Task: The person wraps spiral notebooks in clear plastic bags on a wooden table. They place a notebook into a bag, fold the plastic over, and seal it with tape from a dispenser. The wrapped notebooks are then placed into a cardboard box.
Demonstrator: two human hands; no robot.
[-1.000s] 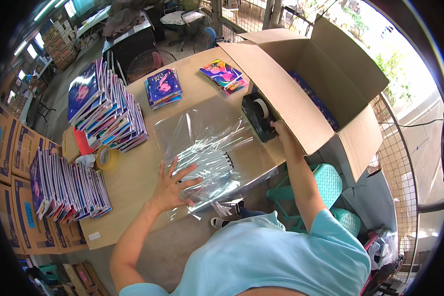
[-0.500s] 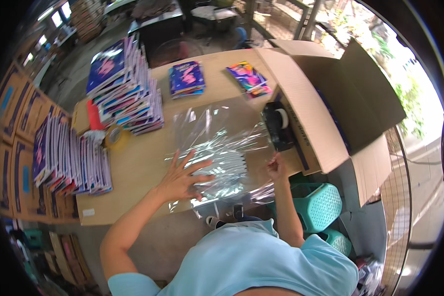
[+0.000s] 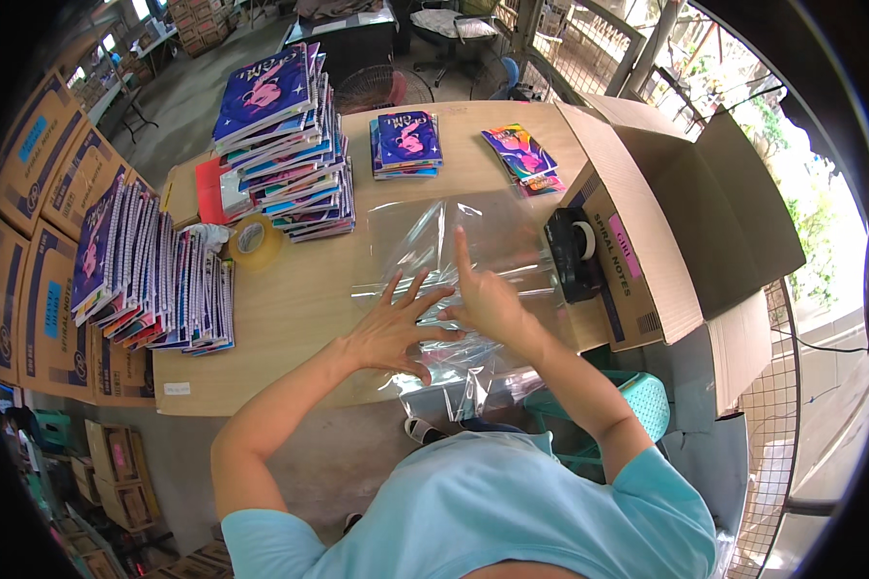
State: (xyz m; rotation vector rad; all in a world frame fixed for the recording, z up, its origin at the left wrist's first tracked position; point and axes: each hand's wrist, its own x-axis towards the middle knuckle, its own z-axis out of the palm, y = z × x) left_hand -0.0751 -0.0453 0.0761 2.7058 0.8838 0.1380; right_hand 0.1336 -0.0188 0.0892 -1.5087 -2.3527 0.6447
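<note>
A sheet of clear, shiny plastic film (image 3: pixel 425 224) lies wrinkled over the near middle of the table, and its near end hangs past the table edge. My left hand (image 3: pixel 396 333) rests on it, fingers spread wide and palm down. Just to the right, my right hand (image 3: pixel 492 304) is over the film with the index finger stretched away from me and the thumb toward my left hand. Its other fingers look curled, and I make out nothing in them. A black tape dispenser (image 3: pixel 572 265) with a pale roll stands right of the film. My hands cover most of what lies under it.
Tall stacks of notebooks (image 3: pixel 285 174) and leaning spiral notebooks (image 3: pixel 154 270) fill the table's left side, beside a tape roll (image 3: pixel 256 241). Smaller piles, purple (image 3: pixel 406 145) and multicoloured (image 3: pixel 521 154), lie at the back. An open carton (image 3: pixel 637 261) stands right, above a green stool (image 3: pixel 637 405).
My right hand has left the tape dispenser and come left over the film, index finger now extended. My left hand stays spread on the film. The view has shifted slightly.
</note>
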